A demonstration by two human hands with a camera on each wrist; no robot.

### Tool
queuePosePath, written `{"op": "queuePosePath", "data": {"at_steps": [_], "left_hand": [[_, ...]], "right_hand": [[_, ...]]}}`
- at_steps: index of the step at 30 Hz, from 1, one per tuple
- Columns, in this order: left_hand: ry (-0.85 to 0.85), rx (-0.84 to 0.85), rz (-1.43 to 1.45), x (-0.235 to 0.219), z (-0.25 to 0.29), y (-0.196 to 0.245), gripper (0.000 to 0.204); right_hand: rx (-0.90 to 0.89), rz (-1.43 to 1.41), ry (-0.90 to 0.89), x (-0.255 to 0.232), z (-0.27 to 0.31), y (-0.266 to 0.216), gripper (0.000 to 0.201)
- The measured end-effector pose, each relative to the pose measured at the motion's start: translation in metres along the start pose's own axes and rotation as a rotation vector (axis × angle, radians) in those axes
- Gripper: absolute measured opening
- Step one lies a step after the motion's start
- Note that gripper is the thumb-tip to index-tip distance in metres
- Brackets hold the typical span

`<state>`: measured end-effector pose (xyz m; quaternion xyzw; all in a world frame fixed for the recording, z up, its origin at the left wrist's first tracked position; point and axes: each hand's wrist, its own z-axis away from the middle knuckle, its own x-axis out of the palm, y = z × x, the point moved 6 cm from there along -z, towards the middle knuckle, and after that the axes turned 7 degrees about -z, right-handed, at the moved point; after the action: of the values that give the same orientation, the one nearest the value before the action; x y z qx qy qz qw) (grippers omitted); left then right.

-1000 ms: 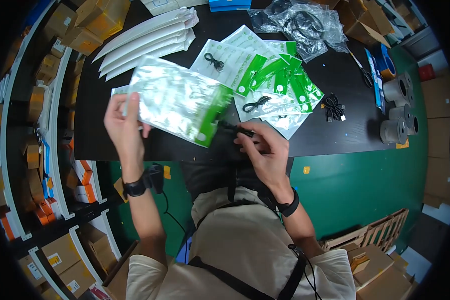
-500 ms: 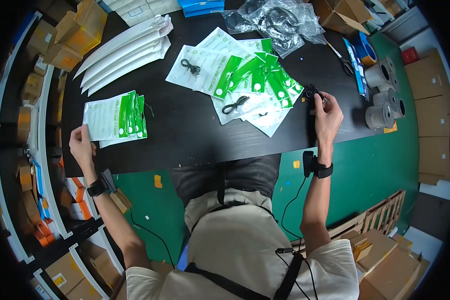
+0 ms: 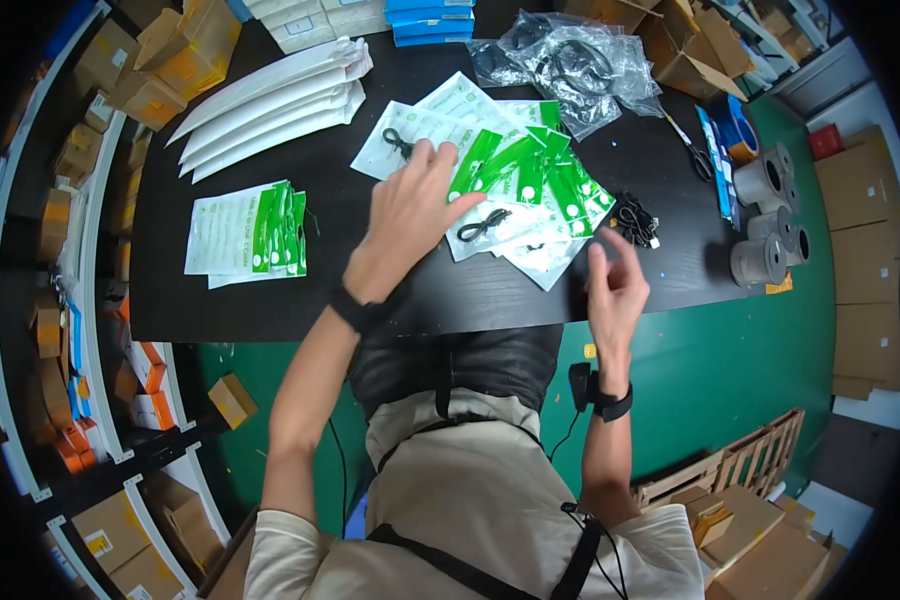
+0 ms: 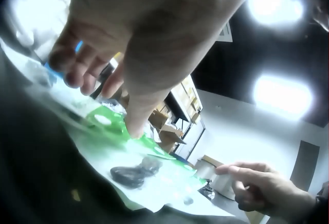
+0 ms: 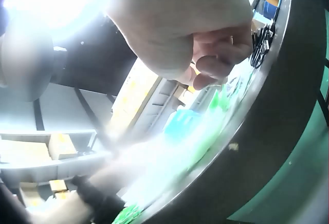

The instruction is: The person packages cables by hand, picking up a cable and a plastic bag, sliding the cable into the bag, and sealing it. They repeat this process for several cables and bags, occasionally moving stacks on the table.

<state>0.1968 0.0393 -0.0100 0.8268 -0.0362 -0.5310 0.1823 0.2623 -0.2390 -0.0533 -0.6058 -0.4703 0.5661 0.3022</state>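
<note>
My left hand (image 3: 410, 210) reaches over the fanned pile of white and green cable bags (image 3: 545, 262), fingers extended and thumb spread near the green strips. A coiled black cable (image 3: 396, 142) lies on the bag by those fingertips. Another coiled cable (image 3: 482, 226) rests on a bag right of the thumb. Off the pile's front right corner, my right hand (image 3: 618, 295) hovers by the table edge, its fingers loosely bent around nothing. Just beyond it sits a bundle of black cables (image 3: 634, 218). A smaller stack of bags (image 3: 225, 232) lies at the left.
White padded envelopes (image 3: 270, 105) lie at the back left, near blue boxes (image 3: 428, 22). Clear plastic bags with cables (image 3: 575, 75) are at the back. Scissors (image 3: 692, 150), a blue tape roll (image 3: 738, 135) and grey spools (image 3: 760, 260) line the right side.
My left hand set the bag stack down at the left, then moved right over the fanned pile. My right hand went to the cable bundle and has since drawn back toward the front edge.
</note>
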Motion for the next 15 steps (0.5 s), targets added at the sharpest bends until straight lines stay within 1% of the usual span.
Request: {"op": "queuePosePath", "data": {"at_steps": [2,3,4,6,7,10,15], "left_hand": [[-0.089,-0.037,-0.044,0.021,-0.010,-0.001,0.034],[-0.089,-0.032,-0.046,0.026,-0.012,-0.003,0.034],[-0.095,-0.041,0.014,0.029,-0.014,-0.005,0.034],[-0.111,-0.061,0.135,0.034,-0.017,-0.011,0.033],[-0.113,-0.059,0.132,0.036,-0.019,-0.014,0.033],[-0.205,-0.113,0.242,0.041,-0.022,-0.024,0.029],[-0.221,-0.076,0.292,0.039,-0.025,-0.025,0.022]], "right_hand": [[0.021,-0.063,-0.068,0.006,0.011,-0.002,0.026],[0.022,-0.066,-0.064,0.006,0.015,-0.003,0.026],[0.024,-0.087,-0.078,0.006,0.018,-0.004,0.023],[0.030,-0.130,-0.108,0.008,0.022,-0.006,0.020],[0.032,-0.133,-0.106,0.008,0.023,-0.008,0.020],[0.019,-0.177,-0.122,0.010,0.022,-0.016,0.018],[0.002,-0.197,-0.145,0.014,0.020,-0.028,0.018]]}}
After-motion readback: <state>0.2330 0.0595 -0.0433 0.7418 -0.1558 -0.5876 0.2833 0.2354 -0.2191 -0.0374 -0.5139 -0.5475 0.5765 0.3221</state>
